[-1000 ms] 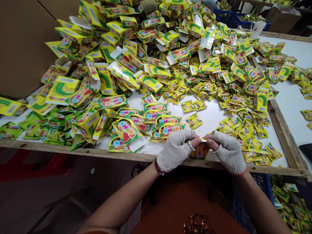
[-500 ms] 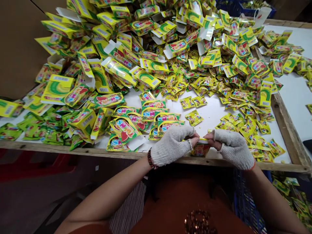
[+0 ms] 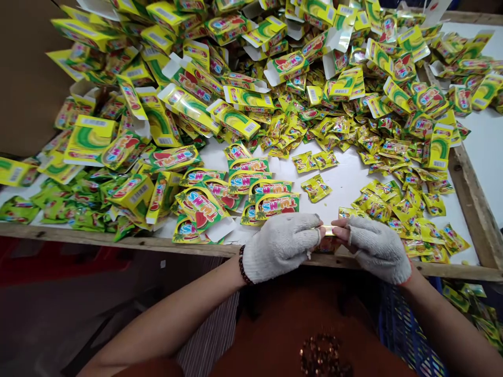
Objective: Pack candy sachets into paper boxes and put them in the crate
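My left hand (image 3: 283,245) and my right hand (image 3: 375,246), both in white fingerless gloves, meet at the table's front edge. Between their fingertips is a small printed candy box (image 3: 328,244), gripped from both sides at its top. Much of the box is hidden by my fingers. Left of it lie overlapping flat cartons (image 3: 277,205) marked "TWINS". Several yellow candy packets (image 3: 316,188) are on the white tabletop just beyond my hands, and more are heaped beside my right hand.
A large pile of yellow-green boxes (image 3: 188,107) covers the back and left. Green packets (image 3: 63,201) lie at the front left. A wooden rim (image 3: 118,240) edges the table (image 3: 346,175). Below right stands a blue crate (image 3: 408,327).
The top of the box between my fingers now shows as a narrow, shiny edge, and my fingertips have closed in along it. The view has shifted slightly.
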`<state>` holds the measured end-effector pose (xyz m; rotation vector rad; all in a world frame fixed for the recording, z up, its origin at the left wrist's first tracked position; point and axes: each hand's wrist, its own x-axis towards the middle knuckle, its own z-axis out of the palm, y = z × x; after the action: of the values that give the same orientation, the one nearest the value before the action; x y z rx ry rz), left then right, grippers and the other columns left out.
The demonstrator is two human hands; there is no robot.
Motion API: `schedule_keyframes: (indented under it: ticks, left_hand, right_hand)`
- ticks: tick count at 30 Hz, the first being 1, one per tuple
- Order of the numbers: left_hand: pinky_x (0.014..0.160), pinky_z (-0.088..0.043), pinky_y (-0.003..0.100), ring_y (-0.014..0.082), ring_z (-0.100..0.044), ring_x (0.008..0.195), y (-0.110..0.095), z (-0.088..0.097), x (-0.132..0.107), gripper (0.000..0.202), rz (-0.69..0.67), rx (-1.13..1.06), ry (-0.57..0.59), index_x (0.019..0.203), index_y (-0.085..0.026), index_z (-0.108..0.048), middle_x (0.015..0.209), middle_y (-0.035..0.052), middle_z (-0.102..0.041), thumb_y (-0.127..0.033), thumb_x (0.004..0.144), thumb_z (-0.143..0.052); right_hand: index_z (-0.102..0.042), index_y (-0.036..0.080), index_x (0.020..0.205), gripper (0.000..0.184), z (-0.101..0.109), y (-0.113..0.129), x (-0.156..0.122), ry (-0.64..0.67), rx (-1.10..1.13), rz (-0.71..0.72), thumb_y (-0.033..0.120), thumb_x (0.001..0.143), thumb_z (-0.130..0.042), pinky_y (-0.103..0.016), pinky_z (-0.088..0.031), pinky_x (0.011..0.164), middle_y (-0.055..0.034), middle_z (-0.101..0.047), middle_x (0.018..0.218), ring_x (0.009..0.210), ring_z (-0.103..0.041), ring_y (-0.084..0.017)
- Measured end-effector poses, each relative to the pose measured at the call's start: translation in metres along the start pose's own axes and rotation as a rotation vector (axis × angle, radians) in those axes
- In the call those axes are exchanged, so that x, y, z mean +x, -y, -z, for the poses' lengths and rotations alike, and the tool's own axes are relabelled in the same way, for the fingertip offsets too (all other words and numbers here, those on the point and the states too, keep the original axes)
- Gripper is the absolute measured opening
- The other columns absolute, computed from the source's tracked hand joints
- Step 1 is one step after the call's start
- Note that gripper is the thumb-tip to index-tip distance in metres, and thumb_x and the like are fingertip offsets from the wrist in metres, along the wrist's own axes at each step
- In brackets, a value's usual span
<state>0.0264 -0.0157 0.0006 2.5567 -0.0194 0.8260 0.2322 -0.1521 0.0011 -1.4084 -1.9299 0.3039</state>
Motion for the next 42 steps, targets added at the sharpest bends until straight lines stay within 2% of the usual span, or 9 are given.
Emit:
schedule_keyframes:
  ticks: [3, 8, 13, 18, 26, 32, 36, 39, 42]
  left_hand:
    - [0.077, -0.054, 0.028, 0.0177, -0.067, 0.088, 0.000, 0.011, 0.011, 0.019, 0.087, 0.061, 0.113, 0.099, -0.016, -0.066, 0.097, 0.0091, -0.071, -0.020, 0.094, -0.047]
    - [0.081, -0.050, 0.041, 0.0297, -0.063, 0.095, 0.001, 0.028, 0.031, 0.021, 0.471, 0.539, 0.328, 0.098, -0.013, -0.065, 0.099, 0.0135, -0.068, -0.031, 0.087, -0.065]
    - [0.082, -0.047, 0.047, 0.0355, -0.061, 0.100, 0.002, 0.028, 0.033, 0.036, 0.527, 0.660, 0.481, 0.113, -0.013, -0.062, 0.106, 0.0163, -0.066, -0.020, 0.079, -0.070]
    - [0.079, -0.049, 0.040, 0.0263, -0.062, 0.090, 0.000, 0.036, 0.026, 0.010, 0.607, 0.367, 0.244, 0.093, -0.015, -0.064, 0.095, 0.0108, -0.068, -0.020, 0.090, -0.057]
    - [0.082, -0.059, 0.033, 0.0208, -0.071, 0.097, -0.019, -0.008, 0.013, 0.050, 0.840, -0.778, -0.291, 0.127, -0.017, -0.043, 0.111, 0.0106, -0.072, -0.028, 0.086, -0.069]
    - [0.078, -0.058, 0.031, 0.0192, -0.070, 0.088, -0.014, -0.024, -0.001, 0.026, 0.803, -0.611, -0.229, 0.104, -0.016, -0.062, 0.097, 0.0073, -0.073, -0.033, 0.085, -0.069]
    - [0.079, -0.056, 0.031, 0.0182, -0.068, 0.084, -0.010, -0.018, 0.002, 0.014, 0.666, -0.447, -0.183, 0.094, -0.018, -0.071, 0.089, 0.0052, -0.073, -0.029, 0.088, -0.066]
    - [0.074, -0.056, 0.029, 0.0175, -0.068, 0.081, -0.010, -0.020, 0.011, 0.021, 0.739, -0.597, -0.223, 0.098, -0.016, -0.067, 0.088, 0.0064, -0.072, -0.033, 0.087, -0.066]
    - [0.070, -0.056, 0.027, 0.0162, -0.068, 0.079, -0.009, -0.025, 0.018, 0.048, 0.843, -0.884, -0.271, 0.121, -0.013, -0.056, 0.093, 0.0076, -0.071, -0.037, 0.083, -0.071]
  right_hand:
    - [-0.074, 0.026, 0.105, 0.026, -0.006, 0.003, 0.000, -0.011, 0.039, -0.149, 0.014, 0.093, -0.054, -0.030, -0.058, 0.072, -0.0057, -0.074, 0.093, 0.081, -0.070, -0.018]
    - [-0.071, 0.023, 0.099, 0.013, -0.006, -0.003, -0.003, -0.230, 0.045, -0.466, 0.026, 0.093, -0.059, -0.029, -0.055, 0.067, -0.0021, -0.071, 0.084, 0.075, -0.066, -0.018]
    - [-0.069, 0.021, 0.090, 0.013, 0.001, -0.009, -0.004, -0.283, -0.068, -0.409, 0.027, 0.094, -0.058, -0.036, -0.053, 0.083, -0.0063, -0.068, 0.093, 0.091, -0.065, -0.022]
    - [-0.068, 0.022, 0.098, 0.009, -0.005, 0.002, 0.000, -0.442, -0.198, -0.300, 0.022, 0.090, -0.063, -0.041, -0.052, 0.091, -0.0088, -0.069, 0.100, 0.098, -0.065, -0.024]
    - [-0.056, 0.023, 0.101, 0.021, -0.037, 0.019, 0.010, -0.470, 0.401, -0.491, 0.030, 0.087, -0.070, -0.031, -0.060, 0.076, -0.0046, -0.071, 0.098, 0.086, -0.071, -0.018]
    - [-0.065, 0.021, 0.109, 0.024, -0.034, 0.015, 0.000, -0.383, 0.271, -0.509, 0.030, 0.087, -0.067, -0.035, -0.060, 0.082, -0.0066, -0.074, 0.102, 0.091, -0.072, -0.022]
    - [-0.068, 0.021, 0.091, 0.010, -0.022, 0.017, 0.003, -0.305, 0.163, -0.462, 0.030, 0.089, -0.064, -0.029, -0.056, 0.068, -0.0025, -0.071, 0.081, 0.074, -0.067, -0.018]
    - [-0.061, 0.021, 0.078, 0.018, -0.020, 0.018, 0.008, -0.310, 0.177, -0.499, 0.033, 0.091, -0.062, -0.025, -0.049, 0.056, 0.0003, -0.061, 0.067, 0.061, -0.058, -0.014]
    - [-0.059, 0.021, 0.102, 0.022, -0.024, 0.016, 0.010, -0.371, 0.401, -0.551, 0.040, 0.091, -0.063, -0.026, -0.053, 0.061, -0.0023, -0.068, 0.080, 0.068, -0.064, -0.016]
